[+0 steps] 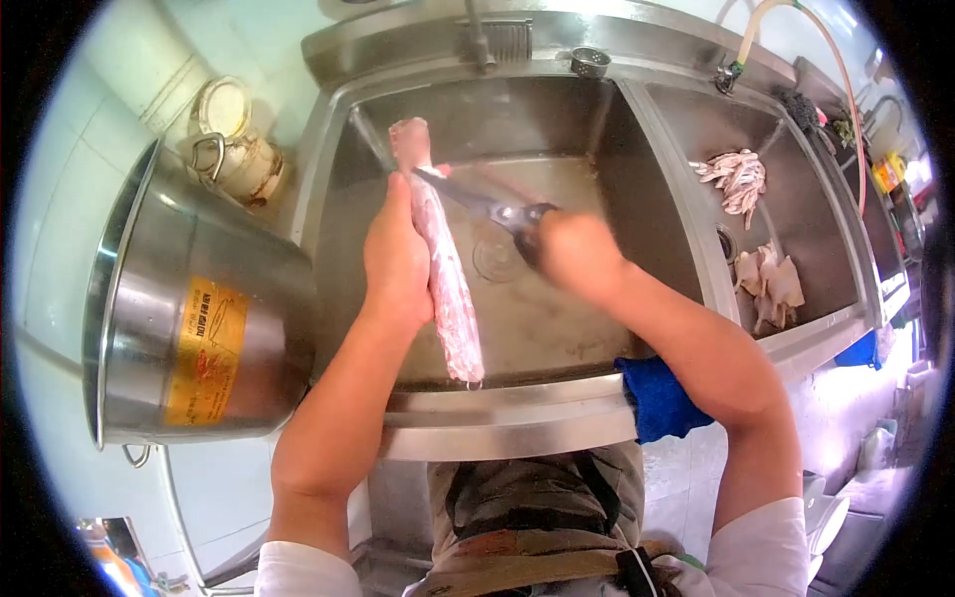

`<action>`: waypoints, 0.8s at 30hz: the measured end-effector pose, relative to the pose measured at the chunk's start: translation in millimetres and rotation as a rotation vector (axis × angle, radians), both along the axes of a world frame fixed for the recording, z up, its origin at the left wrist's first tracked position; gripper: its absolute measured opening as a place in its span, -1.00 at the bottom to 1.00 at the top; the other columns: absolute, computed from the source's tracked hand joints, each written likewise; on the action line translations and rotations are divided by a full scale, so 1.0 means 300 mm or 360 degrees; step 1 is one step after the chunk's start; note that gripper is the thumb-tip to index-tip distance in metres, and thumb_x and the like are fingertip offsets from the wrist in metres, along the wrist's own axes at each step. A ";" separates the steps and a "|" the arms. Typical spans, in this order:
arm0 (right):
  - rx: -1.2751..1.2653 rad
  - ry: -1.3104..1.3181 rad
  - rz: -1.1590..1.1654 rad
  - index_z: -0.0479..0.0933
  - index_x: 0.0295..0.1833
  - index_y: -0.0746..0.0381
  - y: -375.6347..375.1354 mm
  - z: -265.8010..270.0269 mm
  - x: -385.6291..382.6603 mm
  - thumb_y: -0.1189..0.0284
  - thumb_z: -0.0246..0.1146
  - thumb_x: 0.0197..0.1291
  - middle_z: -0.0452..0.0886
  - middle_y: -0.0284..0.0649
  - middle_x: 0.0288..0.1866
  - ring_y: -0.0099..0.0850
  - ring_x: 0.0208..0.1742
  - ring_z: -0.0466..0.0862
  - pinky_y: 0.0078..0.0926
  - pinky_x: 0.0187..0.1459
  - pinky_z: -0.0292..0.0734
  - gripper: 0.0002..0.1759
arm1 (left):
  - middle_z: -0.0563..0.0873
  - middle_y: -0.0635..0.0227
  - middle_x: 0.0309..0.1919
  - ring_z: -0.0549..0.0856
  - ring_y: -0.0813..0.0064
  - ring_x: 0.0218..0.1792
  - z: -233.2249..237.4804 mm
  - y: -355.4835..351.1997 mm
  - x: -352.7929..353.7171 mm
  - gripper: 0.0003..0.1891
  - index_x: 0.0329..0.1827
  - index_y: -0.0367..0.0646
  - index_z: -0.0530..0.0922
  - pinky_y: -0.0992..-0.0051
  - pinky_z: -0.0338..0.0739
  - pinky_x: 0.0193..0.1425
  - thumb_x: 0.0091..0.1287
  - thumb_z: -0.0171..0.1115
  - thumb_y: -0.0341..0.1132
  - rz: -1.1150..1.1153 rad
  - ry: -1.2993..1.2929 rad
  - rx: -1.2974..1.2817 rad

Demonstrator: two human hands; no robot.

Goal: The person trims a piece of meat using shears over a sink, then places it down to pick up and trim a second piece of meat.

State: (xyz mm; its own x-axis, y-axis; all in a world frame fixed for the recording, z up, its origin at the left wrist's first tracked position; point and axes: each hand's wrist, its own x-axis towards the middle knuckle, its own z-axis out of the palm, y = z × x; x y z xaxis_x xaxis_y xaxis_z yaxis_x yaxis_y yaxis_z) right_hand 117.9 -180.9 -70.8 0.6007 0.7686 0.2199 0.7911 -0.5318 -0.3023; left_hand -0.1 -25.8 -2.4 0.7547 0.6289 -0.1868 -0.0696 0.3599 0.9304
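Observation:
My left hand is closed round a long, narrow piece of pink raw meat, held over the large sink basin. Its upper end sticks out past my fingers, and its lower end hangs near the basin's front edge. In my right hand, slightly blurred, are kitchen scissors with dark handles. One blade reaches the meat just above my left fingers; the other stands apart from it. Exactly how the blade meets the meat is too blurred to tell.
A big steel pot stands left of the sink. The smaller right basin holds pale meat strips and flat meat pieces. A blue cloth hangs over the front edge. A small strainer sits on the back ledge.

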 end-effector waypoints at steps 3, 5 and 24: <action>0.0185 0.0383 -0.0045 0.52 -0.38 0.43 0.004 -0.030 0.009 0.32 0.22 0.10 0.61 0.18 -0.39 0.05 -0.24 0.65 -0.18 -0.22 0.56 -0.68 | 0.48 0.43 -0.53 0.46 0.55 -0.58 0.013 -0.006 0.004 -0.51 -0.14 -0.09 0.57 0.48 0.38 -0.51 0.46 -0.19 0.11 -0.0037 0.0122 -0.0191; -0.0010 0.0613 -0.0106 0.54 -0.35 0.44 -0.003 -0.059 0.027 0.33 0.20 0.10 0.61 0.20 -0.36 0.08 -0.23 0.64 -0.17 -0.21 0.54 -0.68 | 0.48 0.39 -0.53 0.48 0.50 -0.54 -0.007 0.023 -0.004 -0.46 -0.21 -0.17 0.52 0.44 0.39 -0.48 0.47 -0.22 0.15 -0.0215 0.0123 -0.0277; -0.0868 0.0711 0.0176 0.52 -0.39 0.47 -0.091 -0.163 0.147 0.39 0.28 -0.03 0.60 0.18 -0.39 0.05 -0.31 0.63 -0.15 -0.25 0.51 -0.70 | 0.59 0.39 -0.50 0.55 0.59 -0.51 -0.072 0.197 0.012 -0.61 -0.17 -0.20 0.55 0.57 0.43 -0.43 0.31 0.20 0.01 -0.0227 -0.0118 0.0041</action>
